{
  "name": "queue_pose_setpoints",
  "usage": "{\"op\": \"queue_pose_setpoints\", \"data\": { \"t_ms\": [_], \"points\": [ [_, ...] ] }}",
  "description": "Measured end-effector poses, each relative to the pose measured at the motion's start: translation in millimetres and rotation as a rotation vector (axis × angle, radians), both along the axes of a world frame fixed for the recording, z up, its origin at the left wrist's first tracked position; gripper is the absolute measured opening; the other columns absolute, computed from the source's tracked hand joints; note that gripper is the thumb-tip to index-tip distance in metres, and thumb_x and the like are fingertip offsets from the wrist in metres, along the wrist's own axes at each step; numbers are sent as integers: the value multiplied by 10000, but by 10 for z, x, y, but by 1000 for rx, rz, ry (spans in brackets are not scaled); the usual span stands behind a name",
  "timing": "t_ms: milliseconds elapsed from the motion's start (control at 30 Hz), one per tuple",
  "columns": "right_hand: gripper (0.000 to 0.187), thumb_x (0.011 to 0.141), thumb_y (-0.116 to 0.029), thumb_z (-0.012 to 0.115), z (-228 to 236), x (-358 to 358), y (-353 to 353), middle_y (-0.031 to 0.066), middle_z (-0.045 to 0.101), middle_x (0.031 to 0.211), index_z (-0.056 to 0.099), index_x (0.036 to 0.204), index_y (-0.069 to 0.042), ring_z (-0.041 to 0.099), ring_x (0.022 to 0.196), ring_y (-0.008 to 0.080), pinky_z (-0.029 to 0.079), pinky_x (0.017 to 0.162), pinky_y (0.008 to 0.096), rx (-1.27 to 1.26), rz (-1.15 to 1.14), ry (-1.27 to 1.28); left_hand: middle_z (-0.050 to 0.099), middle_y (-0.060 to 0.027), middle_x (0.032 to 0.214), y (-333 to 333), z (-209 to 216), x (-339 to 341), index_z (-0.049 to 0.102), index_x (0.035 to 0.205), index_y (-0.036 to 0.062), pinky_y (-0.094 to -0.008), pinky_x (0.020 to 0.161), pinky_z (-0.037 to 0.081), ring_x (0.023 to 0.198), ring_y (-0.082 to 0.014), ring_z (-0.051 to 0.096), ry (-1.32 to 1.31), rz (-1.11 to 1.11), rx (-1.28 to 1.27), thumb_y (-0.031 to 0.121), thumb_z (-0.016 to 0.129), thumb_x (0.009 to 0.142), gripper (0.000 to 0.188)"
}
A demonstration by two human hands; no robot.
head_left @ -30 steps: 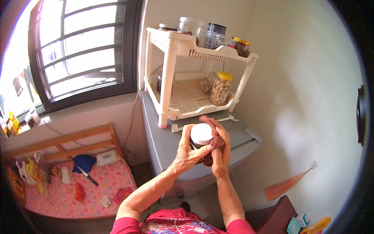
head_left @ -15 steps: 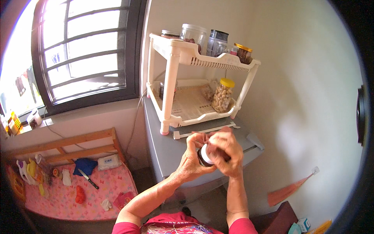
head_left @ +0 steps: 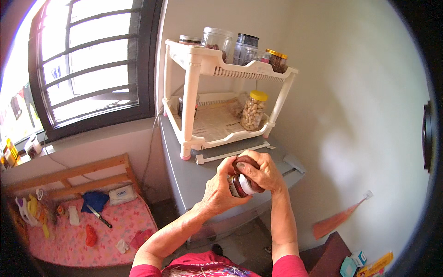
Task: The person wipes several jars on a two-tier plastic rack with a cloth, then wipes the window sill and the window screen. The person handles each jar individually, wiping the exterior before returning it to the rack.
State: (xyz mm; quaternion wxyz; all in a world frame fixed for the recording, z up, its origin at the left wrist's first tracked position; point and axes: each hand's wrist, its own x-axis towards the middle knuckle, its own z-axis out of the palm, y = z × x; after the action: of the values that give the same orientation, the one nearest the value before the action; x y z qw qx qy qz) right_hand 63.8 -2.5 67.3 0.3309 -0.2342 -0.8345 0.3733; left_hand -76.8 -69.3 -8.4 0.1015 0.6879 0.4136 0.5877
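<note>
1. As seen from above, found dark jar (head_left: 238, 186) tilted at 5 o'clock from view centre, white lid (head_left: 246, 184) toward 3 o'clock.
2. Noted left hand (head_left: 218, 187) grasping jar body from 9 o'clock.
3. Noted right hand (head_left: 268, 174) clenching brown cloth (head_left: 247, 160) against jar.
4. Located yellow-capped nut jar (head_left: 253, 113) at 12 o'clock, on cream plastic rack (head_left: 190, 104).

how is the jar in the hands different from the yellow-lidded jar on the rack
The held jar looks dark with a white lid; the rack jar is clear, showing pale nut-like pieces, with a yellow lid. The held jar is tipped sideways and partly covered by hands; the rack jar stands upright. Both have their lids on.
</note>
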Motion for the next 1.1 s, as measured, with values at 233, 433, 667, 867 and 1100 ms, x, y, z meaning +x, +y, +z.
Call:
{"op": "queue_pose_setpoints", "data": {
  "t_ms": [233, 433, 667, 867, 1100],
  "points": [
    [226, 925, -229, 520, -467, -43, -5, 48, 603, 872, 573, 982, -17, 570, 778, 133, 464, 697, 270, -435, -67, 821, 540, -116, 992, 147, -80, 9, 196, 1352, 61, -334, 846, 454, 932, -210, 552, -322, -286, 22, 284, 915, 527, 1116],
    [368, 908, -142, 539, -887, -387, -455, 139, 479, 1185, 442, 1235, -4, 498, 1046, 248, 383, 941, 370, 190, -437, 644, 543, -54, 1070, 122, -38, -69, 368, 1227, 64, -302, 894, 421, 998, -143, 515, -751, -347, -140, 171, 756, 763, 614],
    [475, 841, -34, 585, -1220, -166, -783, 185, 470, 1205, 429, 1289, -10, 501, 1080, 294, 430, 902, 418, 460, -460, 274, 565, -42, 1088, 179, -50, -151, 414, 1226, 128, -320, 806, 511, 966, -146, 560, -1107, -409, -172, 262, 616, 891, 414],
    [459, 943, -172, 516, -924, -142, -870, 109, 504, 1196, 330, 1342, -40, 499, 1075, 186, 417, 937, 319, -278, -243, 777, 589, -53, 1078, 91, -81, 5, 467, 1229, 85, -327, 782, 537, 946, -167, 602, -1148, -543, -259, 425, 553, 908, 476],
    [439, 910, -124, 541, -1018, -288, -872, 136, 488, 1192, 360, 1295, -20, 480, 1101, 238, 364, 980, 349, -23, -422, 943, 565, -23, 1142, -135, 190, 228, 467, 1281, 64, -260, 836, 457, 992, -112, 538, -754, -267, -189, 329, 505, 957, 420]
  ]
}}
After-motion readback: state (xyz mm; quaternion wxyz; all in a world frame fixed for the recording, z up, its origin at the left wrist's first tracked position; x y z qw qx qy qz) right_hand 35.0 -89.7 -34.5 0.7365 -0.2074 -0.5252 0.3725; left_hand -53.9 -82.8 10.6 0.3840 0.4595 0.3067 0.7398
